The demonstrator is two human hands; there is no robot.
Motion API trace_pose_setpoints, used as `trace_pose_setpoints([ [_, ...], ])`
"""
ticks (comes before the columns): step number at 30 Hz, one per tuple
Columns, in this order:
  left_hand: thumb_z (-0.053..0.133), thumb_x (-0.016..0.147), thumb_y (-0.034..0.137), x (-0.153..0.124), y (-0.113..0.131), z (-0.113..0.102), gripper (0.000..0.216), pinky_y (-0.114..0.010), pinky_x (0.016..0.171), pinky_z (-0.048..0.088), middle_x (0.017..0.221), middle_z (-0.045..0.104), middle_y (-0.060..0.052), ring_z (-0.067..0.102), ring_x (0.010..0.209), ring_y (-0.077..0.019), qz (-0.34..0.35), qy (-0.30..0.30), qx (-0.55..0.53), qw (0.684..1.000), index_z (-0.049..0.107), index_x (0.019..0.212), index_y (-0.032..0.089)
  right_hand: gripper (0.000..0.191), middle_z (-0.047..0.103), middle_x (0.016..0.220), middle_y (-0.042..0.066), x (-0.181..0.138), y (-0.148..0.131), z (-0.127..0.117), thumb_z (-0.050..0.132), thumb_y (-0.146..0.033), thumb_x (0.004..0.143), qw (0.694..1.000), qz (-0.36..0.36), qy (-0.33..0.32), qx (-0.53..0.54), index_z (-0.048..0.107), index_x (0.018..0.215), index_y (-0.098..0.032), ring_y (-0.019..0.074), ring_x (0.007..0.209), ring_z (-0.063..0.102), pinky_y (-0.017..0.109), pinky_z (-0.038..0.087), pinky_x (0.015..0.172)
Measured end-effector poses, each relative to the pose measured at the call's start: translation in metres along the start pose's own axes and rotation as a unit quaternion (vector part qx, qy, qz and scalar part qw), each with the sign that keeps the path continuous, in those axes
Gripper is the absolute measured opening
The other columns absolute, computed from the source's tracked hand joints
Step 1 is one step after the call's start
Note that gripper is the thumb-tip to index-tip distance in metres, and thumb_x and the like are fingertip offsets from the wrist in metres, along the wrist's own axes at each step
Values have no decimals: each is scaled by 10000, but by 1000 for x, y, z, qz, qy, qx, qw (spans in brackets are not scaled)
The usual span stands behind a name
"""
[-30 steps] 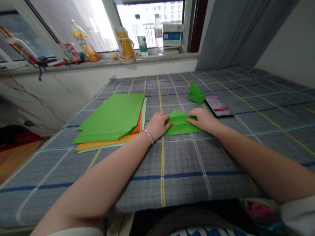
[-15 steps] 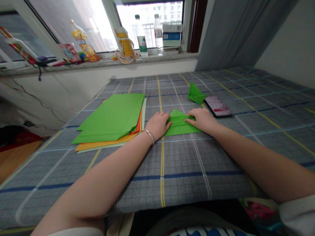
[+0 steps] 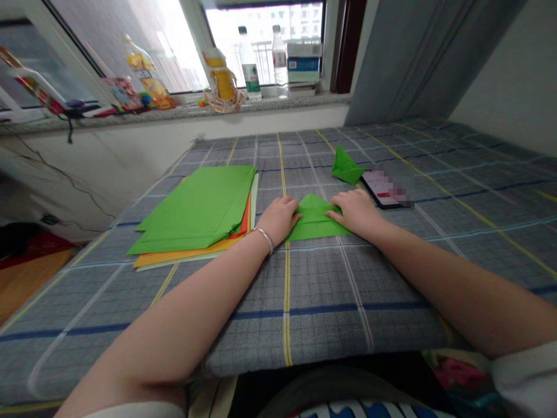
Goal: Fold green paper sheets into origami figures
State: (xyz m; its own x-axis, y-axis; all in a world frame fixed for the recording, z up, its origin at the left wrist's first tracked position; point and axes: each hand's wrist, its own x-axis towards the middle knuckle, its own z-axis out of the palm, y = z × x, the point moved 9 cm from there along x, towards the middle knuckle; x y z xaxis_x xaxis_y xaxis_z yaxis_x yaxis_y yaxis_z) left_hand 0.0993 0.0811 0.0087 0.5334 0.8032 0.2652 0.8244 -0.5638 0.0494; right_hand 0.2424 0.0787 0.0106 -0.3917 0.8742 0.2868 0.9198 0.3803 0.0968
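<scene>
A partly folded green paper point(image 3: 314, 223) lies flat on the checked bed cover point(image 3: 331, 290). My left hand point(image 3: 278, 219), with a silver bracelet at the wrist, presses its fingertips on the paper's left edge. My right hand point(image 3: 357, 212) presses down on the paper's right side, fingers curled onto a fold. Both hands pin the paper from either side.
A stack of green, red and orange sheets point(image 3: 198, 212) lies to the left. A finished green paper figure point(image 3: 347, 166) and a phone point(image 3: 385, 189) lie behind my right hand. Bottles point(image 3: 248, 55) and boxes line the window sill. A grey curtain point(image 3: 418, 58) hangs at the right.
Both hands shifted slightly on the green paper, the left fingers drawing back a little toward its left edge. The paper stays in place.
</scene>
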Motion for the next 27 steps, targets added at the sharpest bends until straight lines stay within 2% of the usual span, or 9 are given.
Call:
trace_pose_setpoints([
  [7, 566, 903, 233, 1, -2, 1, 159, -380, 911, 468, 1007, 642, -108, 586, 963, -240, -7, -2, 4, 1000, 617, 1008, 125, 294, 723, 993, 91, 0, 4, 2, 540, -442, 901, 1000, 21, -4, 4, 677, 994, -199, 275, 941, 624, 395, 359, 827],
  [13, 464, 903, 104, -1, 1, -3, 346, -357, 911, 466, 1120, 642, -80, 574, 1020, -215, 6, 11, -1, 1000, 576, 1219, 188, 300, 717, 1012, 94, 0, 6, 3, 539, -437, 899, 999, 34, -13, 16, 657, 1023, -190, 282, 951, 631, 393, 390, 796],
  [19, 453, 931, 164, -4, 5, -4, 322, -396, 849, 464, 1128, 657, -78, 588, 961, -233, 23, 12, 65, 998, 651, 1172, 244, 301, 706, 1030, 111, 1, 9, 7, 540, -431, 895, 998, 46, -27, 38, 641, 1035, -185, 280, 966, 621, 376, 420, 790],
  [21, 448, 935, 169, -6, 10, -7, 321, -454, 934, 430, 1187, 651, -88, 578, 1045, -259, 41, 30, 84, 995, 653, 1176, 228, 296, 704, 1030, 111, 1, 10, 8, 545, -425, 894, 997, 48, -29, 45, 638, 1036, -182, 274, 970, 619, 367, 428, 795],
  [24, 407, 957, 181, -8, 24, -10, 353, -525, 1124, 254, 1328, 595, -91, 498, 1246, -278, 86, 41, 82, 992, 615, 1243, 186, 297, 701, 1030, 111, 0, 10, 8, 555, -423, 890, 997, 50, -30, 50, 635, 1039, -179, 274, 975, 619, 367, 436, 807],
  [27, 363, 982, 221, -12, 43, -2, 432, -493, 1186, 154, 1462, 485, -63, 378, 1385, -236, 159, -18, 32, 987, 468, 1400, 188, 293, 700, 1031, 114, 1, 11, 10, 556, -421, 888, 997, 50, -28, 59, 635, 1038, -182, 273, 984, 618, 370, 440, 819],
])
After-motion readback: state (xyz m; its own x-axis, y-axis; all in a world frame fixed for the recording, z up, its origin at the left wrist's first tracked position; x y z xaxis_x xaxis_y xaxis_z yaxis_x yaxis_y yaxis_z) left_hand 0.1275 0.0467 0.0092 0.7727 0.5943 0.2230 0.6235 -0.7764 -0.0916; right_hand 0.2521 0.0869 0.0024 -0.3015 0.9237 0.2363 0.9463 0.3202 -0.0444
